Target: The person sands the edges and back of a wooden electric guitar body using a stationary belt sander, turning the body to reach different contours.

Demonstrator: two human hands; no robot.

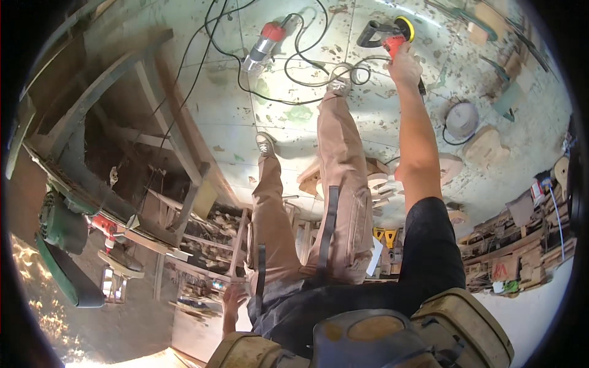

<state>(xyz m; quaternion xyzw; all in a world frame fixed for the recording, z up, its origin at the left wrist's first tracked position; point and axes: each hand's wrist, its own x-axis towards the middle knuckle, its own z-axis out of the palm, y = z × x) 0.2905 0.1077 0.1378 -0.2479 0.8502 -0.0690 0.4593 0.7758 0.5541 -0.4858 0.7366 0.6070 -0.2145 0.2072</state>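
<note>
At the far right, my right arm is stretched out with my right hand wrapped round the red body of a polisher. The polisher has a round yellow-edged pad and a dark loop handle. Beside my left thigh hangs my left hand, apart from any tool, its fingers loose and partly apart. On the floor left of the polisher lies a red and silver trim router with a clear base.
Black power cords loop across the tiled floor round my right shoe. A wooden workbench stands at left. A pale round bucket and cut wooden pieces lie at right. Wood scraps are stacked behind.
</note>
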